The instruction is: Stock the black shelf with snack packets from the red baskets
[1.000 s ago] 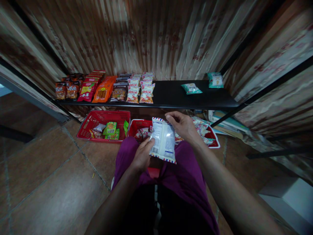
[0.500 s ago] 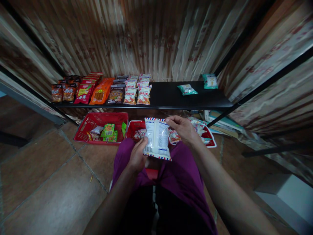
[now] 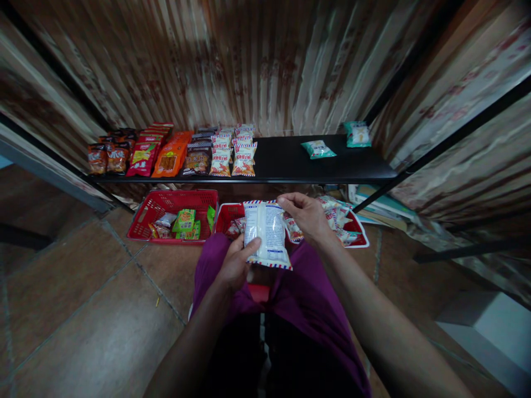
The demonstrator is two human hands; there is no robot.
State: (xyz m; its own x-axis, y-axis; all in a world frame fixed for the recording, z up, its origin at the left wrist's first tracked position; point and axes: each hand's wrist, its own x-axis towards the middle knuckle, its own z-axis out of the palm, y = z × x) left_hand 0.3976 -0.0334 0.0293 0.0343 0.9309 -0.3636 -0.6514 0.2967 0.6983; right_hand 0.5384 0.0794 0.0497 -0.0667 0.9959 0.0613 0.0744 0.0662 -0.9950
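Between my two hands is a white snack bag [image 3: 269, 235] with red-and-blue striped ends, its printed back facing up. My left hand [image 3: 238, 260] grips the bag's left side, thumb lying on the front and the other fingers hidden beneath. At the upper right corner, my right hand [image 3: 305, 215] pinches the bag's edge between thumb and fingers. Under the bag, just past my knees, sits a red basket with a white rim [image 3: 365, 235], which holds several more snack bags [image 3: 334, 213].
A black shelf [image 3: 277, 160] crosses ahead, with rows of snack bags [image 3: 232, 157] on its left half. Two green-and-white bags [image 3: 318, 149] lie toward its right. At left on the tiled floor stands another red basket [image 3: 143, 218] with green packets [image 3: 185, 221]. Black posts [image 3: 404, 171] frame the shelf.
My left thumb has slid farther onto the bag's face. The bag has shifted very slightly, and my right hand still pinches its corner.
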